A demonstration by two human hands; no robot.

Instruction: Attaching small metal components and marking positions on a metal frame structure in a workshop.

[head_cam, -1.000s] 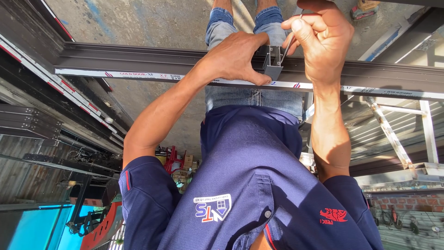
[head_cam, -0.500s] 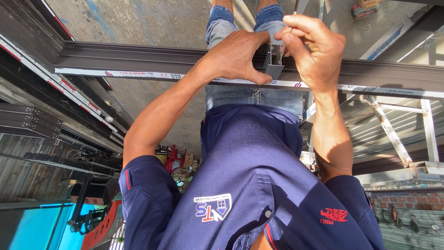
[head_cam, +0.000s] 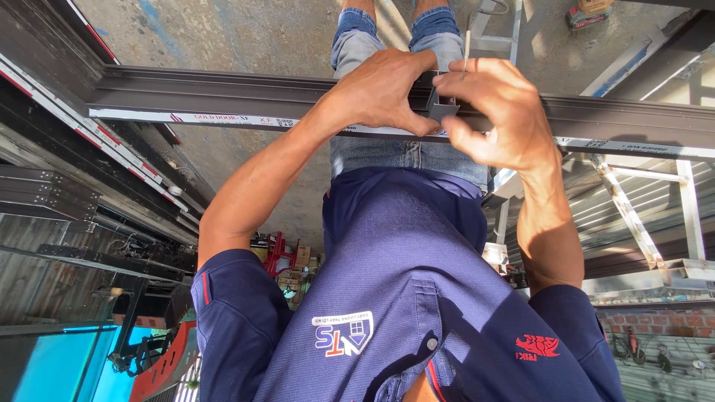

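Grey bracket (head_cam: 441,110), pinched by right hand (head_cam: 495,119)

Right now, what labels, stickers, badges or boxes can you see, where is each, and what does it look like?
Label strip: long, white with red print, along the dark metal bar's near edge, running under both hands.
Second strip: same look, on the bar at the right.
Striped strips: white and red, on stacked bars at the left.
Chest badge: white, blue and red, on the navy shirt.
Red emblem: small, on the shirt.
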